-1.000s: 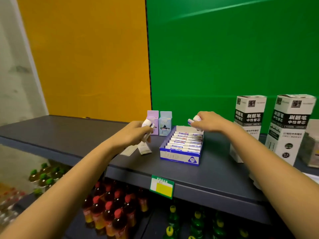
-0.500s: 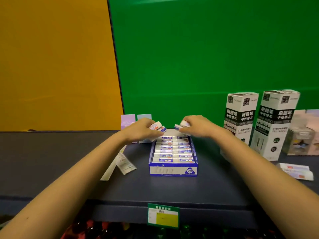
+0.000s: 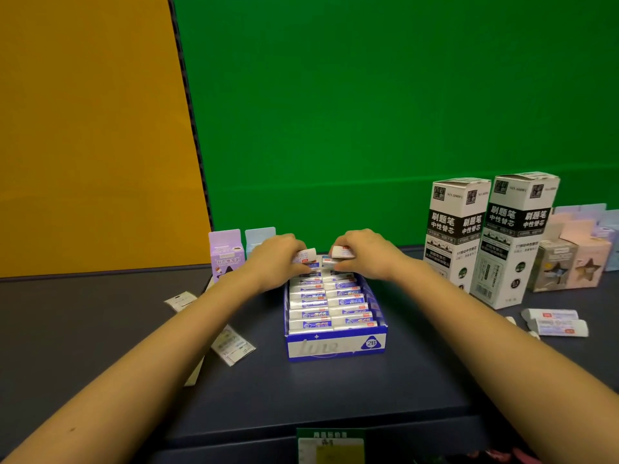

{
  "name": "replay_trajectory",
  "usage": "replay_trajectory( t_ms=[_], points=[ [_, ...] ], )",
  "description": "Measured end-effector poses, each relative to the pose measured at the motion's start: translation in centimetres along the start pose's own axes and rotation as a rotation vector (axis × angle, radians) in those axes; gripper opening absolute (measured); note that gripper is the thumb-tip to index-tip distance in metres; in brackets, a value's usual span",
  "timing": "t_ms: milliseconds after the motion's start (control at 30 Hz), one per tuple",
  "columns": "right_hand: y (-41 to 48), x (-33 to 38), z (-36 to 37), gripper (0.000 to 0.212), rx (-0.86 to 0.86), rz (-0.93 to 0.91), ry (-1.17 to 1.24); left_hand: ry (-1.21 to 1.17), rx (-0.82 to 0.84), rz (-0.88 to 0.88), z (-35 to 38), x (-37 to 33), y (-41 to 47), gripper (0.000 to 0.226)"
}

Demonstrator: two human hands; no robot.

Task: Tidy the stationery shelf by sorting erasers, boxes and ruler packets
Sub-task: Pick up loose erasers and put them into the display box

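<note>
The blue tray (image 3: 336, 346) in the middle of the shelf (image 3: 100, 329) is nearly full of erasers, in two neat rows. Only the back end looks like it has room, and that is where both hands are. The left hand (image 3: 274, 259) pinches one eraser (image 3: 306, 254) in its fingertips, closed tight on it. The right hand (image 3: 363, 254) pinches another eraser (image 3: 342, 252) the same way. Both erasers sit just above the far end of the tray, near each other — almost in, I think, but not down yet.

There is more to do. Two loose erasers (image 3: 556, 321) lie on the shelf to the right, well apart from the tray. Flat packets (image 3: 232, 344) lie to the left, some under the left arm — they look like the ruler packets, but I can't be sure. The tall boxes (image 3: 485, 236) stand upright on the right, and small boxes (image 3: 226, 252) stand behind the left hand.
</note>
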State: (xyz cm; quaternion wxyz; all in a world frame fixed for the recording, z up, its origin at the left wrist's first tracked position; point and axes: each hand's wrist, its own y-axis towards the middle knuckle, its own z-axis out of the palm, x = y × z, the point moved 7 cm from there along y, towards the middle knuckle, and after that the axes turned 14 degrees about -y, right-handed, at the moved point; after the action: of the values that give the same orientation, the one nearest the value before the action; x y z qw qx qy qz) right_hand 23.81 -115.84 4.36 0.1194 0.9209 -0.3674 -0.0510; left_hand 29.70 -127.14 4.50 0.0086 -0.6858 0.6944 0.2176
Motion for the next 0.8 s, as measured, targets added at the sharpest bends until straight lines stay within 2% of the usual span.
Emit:
replay_trajectory(
  t_ms=[433,667,800],
  points=[
    [1.0,0.1,1.0,0.024,0.013,-0.016,-0.098,0.121,-0.025,0.089,1.1,-0.3,0.2,0.034],
    [1.1,0.3,1.4,0.028,0.031,-0.042,-0.098,0.064,-0.068,0.082,0.7,-0.5,0.5,0.027],
    [1.1,0.0,0.9,0.025,0.007,-0.038,-0.081,0.006,-0.027,0.051,0.8,0.0,0.5,0.027]
  ],
)
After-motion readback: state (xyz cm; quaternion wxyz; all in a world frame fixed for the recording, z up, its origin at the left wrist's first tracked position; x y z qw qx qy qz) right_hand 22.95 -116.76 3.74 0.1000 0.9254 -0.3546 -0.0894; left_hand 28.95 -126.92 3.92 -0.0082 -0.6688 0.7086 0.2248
